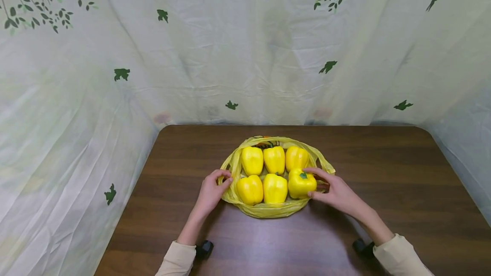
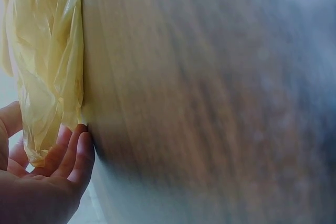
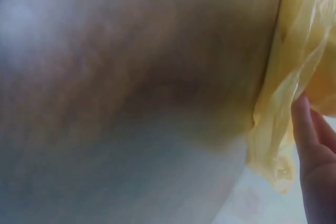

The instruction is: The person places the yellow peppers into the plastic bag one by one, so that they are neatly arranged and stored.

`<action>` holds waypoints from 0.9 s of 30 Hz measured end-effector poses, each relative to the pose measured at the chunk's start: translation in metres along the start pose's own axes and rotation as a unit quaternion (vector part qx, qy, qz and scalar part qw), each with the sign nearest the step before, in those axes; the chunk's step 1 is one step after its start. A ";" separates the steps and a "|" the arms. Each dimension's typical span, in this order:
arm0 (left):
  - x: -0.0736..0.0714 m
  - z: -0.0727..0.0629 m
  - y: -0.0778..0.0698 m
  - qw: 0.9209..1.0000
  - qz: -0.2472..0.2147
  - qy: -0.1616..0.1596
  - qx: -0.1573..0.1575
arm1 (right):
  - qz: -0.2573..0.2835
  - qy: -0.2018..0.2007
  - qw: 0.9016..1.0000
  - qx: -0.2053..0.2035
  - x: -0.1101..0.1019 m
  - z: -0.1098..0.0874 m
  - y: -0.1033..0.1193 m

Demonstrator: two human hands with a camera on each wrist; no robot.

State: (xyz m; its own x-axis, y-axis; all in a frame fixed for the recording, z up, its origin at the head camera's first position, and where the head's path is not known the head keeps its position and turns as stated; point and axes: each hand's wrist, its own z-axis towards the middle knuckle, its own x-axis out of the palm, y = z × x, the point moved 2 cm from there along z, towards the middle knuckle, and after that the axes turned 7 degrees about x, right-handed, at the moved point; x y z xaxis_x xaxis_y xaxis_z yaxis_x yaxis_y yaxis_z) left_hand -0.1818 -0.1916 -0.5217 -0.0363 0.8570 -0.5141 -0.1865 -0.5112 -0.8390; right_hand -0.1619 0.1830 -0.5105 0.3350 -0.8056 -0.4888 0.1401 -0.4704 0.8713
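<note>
A yellow plastic bag [image 1: 268, 212] lies spread open on the table, its rim rolled out in a ring. Inside it several yellow bell peppers [image 1: 275, 188] stand in two rows of three. My left hand [image 1: 212, 187] holds the bag's left edge; in the left wrist view the bag's film [image 2: 44, 77] runs down between thumb and fingers. With thumb and fingers my right hand [image 1: 335, 191] grips the front-right bell pepper [image 1: 301, 184], whose green stem end is turned up. The right wrist view has the right hand [image 3: 317, 156] beside the bag, with part of the pepper [image 3: 321, 85] behind the film.
The brown wooden table [image 1: 184, 152] extends around the bag on all sides. A pale curtain [image 1: 245, 54] printed with green leaves hangs behind the table and at its sides. Dark straps [image 1: 204, 250] sit at both wrists by the cream sleeves [image 1: 178, 259].
</note>
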 end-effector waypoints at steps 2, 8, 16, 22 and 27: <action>0.000 0.000 0.000 1.000 0.000 -0.001 0.001 | -0.008 0.007 1.000 0.009 -0.002 0.001 0.002; 0.001 0.000 0.002 1.000 0.001 -0.002 -0.003 | -0.017 0.041 0.999 0.013 -0.005 0.004 0.003; 0.000 0.001 0.000 1.000 -0.005 0.001 -0.001 | -0.035 0.045 0.998 0.005 -0.006 0.005 0.005; 0.000 0.001 0.000 1.000 -0.005 0.000 -0.001 | -0.088 0.024 0.996 -0.017 -0.006 0.005 0.008; 0.000 0.001 0.000 1.000 -0.005 0.003 0.000 | -0.110 0.015 0.994 -0.015 -0.005 0.007 0.009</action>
State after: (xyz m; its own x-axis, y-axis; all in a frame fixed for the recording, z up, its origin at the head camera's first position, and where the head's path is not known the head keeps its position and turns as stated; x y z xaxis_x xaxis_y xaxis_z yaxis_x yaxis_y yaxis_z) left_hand -0.1830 -0.1916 -0.5215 -0.0294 0.8617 -0.5066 -0.1873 -0.5026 -0.8440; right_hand -0.1686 0.1800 -0.5007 0.3204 -0.6732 -0.6665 0.2413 -0.6224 0.7446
